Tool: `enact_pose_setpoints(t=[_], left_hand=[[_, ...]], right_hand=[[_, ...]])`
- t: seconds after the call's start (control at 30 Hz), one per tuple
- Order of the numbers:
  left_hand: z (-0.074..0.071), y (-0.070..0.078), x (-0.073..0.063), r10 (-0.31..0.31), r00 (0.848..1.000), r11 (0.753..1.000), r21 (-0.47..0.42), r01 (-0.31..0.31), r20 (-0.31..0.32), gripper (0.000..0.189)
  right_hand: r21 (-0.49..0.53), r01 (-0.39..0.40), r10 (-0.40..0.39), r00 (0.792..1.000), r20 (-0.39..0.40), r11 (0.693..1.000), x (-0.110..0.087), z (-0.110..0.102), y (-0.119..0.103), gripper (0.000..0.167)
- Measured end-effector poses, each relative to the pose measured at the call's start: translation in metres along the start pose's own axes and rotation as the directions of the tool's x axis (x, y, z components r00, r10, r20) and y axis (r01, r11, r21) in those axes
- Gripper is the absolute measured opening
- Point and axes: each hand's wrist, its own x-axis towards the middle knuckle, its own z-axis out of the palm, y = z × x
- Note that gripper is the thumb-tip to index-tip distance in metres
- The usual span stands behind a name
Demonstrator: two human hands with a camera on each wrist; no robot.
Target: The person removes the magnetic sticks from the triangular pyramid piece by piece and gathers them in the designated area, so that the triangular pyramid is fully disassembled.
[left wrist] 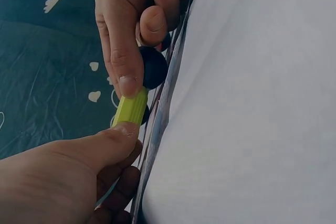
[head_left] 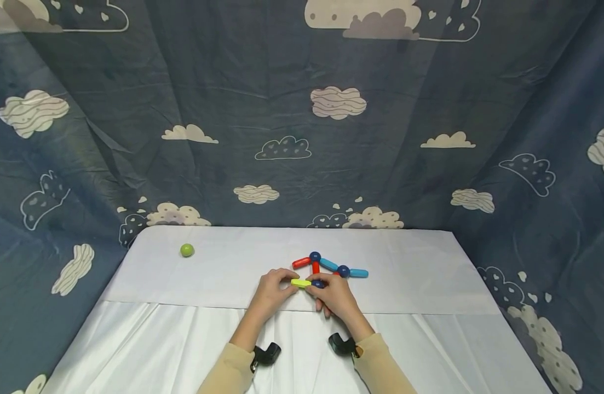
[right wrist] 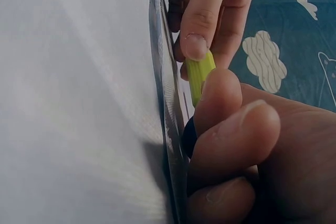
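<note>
Pinching the left end of the slim, ridged yellow-green stick (head_left: 300,283), your left hand (head_left: 274,291) leaves the other end to your right hand (head_left: 339,295), which grips the glossy dark blue ball (head_left: 318,284) there. Your right thumb lies where stick and ball meet, probably because a hold so near the joint steadies both pieces. The pair sits between your hands, over the middle of the white-covered counter (head_left: 410,268); holding opposite ends likely keeps it in line. Just beyond your fingers, red sticks (head_left: 300,263), light blue sticks (head_left: 359,273) and two more dark blue balls (head_left: 315,256) lie linked, perhaps close for easy reach. Your right hand hides whether they join the held ball. A small green ball (head_left: 187,250) rests well apart, to your left.
</note>
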Motion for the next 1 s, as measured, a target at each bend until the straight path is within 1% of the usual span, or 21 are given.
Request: enact_pose_setpoints(t=[0.07, 0.17, 0.27, 0.47, 0.63, 0.77, 0.9, 1.0], left_hand=[[0.001, 0.000, 0.000, -0.012, 1.000, 1.000, 0.003, 0.012, -0.004, 0.021], [0.001, 0.001, 0.000, -0.038, 0.999, 0.999, -0.020, 0.037, -0.004, 0.020], [0.000, 0.001, -0.001, -0.049, 0.999, 0.998, -0.036, 0.049, -0.006, 0.019], [0.000, 0.001, -0.001, -0.069, 0.998, 0.996, -0.062, 0.069, -0.009, 0.016], [-0.002, 0.001, -0.001, -0.077, 0.997, 0.994, -0.078, 0.077, -0.001, 0.015], [-0.004, 0.000, -0.002, -0.087, 0.996, 0.992, -0.088, 0.089, 0.026, 0.014], [-0.007, -0.001, -0.002, -0.091, 0.995, 0.987, -0.128, 0.096, 0.046, 0.015], [-0.009, -0.002, -0.002, -0.104, 0.994, 0.982, -0.156, 0.109, 0.042, 0.015]], right_hand=[[0.002, 0.000, 0.000, 1.000, 0.009, 1.000, -0.001, 0.000, 0.000, 0.030], [0.006, 0.004, -0.004, 0.999, 0.034, 1.000, 0.000, -0.003, 0.001, 0.036], [0.039, -0.003, 0.000, 0.998, 0.070, 0.999, 0.001, -0.008, 0.004, 0.040], [0.107, -0.019, 0.006, 0.994, 0.113, 0.994, 0.003, -0.014, 0.010, 0.038], [0.124, -0.017, 0.003, 0.994, 0.112, 0.992, 0.003, -0.014, 0.011, 0.036], [0.130, -0.012, -0.002, 0.994, 0.108, 0.991, 0.003, -0.014, 0.010, 0.035], [0.139, -0.015, 0.001, 0.995, 0.097, 0.990, 0.003, -0.014, 0.010, 0.034], [0.139, -0.023, 0.010, 0.996, 0.091, 0.990, 0.003, -0.014, 0.009, 0.034]])
